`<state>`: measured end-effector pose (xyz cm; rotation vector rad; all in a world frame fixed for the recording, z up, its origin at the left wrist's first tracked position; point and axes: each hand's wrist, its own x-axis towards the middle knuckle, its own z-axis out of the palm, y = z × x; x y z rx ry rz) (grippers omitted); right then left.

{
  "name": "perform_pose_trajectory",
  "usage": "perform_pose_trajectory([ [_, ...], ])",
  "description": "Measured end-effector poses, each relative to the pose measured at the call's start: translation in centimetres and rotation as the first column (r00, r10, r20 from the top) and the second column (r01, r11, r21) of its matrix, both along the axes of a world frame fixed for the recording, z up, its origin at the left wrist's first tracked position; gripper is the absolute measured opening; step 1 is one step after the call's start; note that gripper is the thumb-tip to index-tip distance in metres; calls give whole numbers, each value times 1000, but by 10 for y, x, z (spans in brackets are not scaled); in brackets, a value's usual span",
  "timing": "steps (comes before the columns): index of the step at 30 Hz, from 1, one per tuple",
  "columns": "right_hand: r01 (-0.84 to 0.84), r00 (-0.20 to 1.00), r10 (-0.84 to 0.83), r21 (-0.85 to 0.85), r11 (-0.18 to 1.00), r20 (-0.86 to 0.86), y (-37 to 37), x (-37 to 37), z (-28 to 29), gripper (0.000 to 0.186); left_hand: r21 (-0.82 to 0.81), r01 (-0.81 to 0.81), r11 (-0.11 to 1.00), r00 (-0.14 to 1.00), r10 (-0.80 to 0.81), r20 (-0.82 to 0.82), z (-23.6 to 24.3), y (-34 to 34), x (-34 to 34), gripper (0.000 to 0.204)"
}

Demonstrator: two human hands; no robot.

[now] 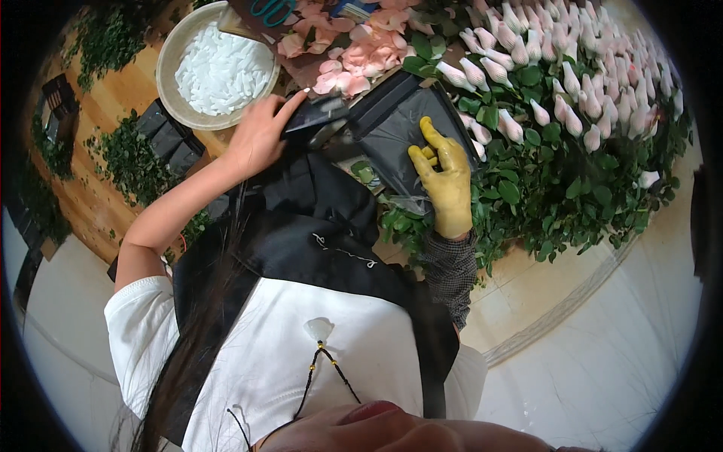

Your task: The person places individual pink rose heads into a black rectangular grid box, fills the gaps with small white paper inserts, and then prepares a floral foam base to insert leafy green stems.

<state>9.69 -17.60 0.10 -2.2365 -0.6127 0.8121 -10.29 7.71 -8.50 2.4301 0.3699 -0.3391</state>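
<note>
My bare left hand (260, 135) holds a dark, glossy, phone-like object (316, 113), blurred at its edge, beside a bowl of white foam pieces (220, 64). My right hand (444, 177), in a yellow glove, rests on a black flat tray or board covered with crinkled plastic (388, 143); its thumb and index finger are apart, the other fingers partly bent.
Pink petals (354, 60) lie at the top, near teal scissors (271, 9). Pink roses in white netting (572, 83) on leafy stems fill the right. Leaves (132, 158) and black blocks (169, 139) lie on the wooden surface (113, 68).
</note>
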Motion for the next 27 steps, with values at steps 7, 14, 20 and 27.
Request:
perform_pose_trajectory([
  [7,-30,999,30,35,999,16,1,1,-1,51,490,420,764,724,-607,326,-1,15,31,56],
  [14,-62,998,62,-14,998,33,4,4,5,52,435,590,680,664,-715,219,-27,39,67,38],
  [20,-46,996,47,-7,999,73,2,7,0,50,-551,246,797,964,-259,56,-24,60,88,53],
  [27,-56,992,55,7,998,115,9,8,0,44,-597,-771,220,387,-582,-715,-27,50,200,30],
])
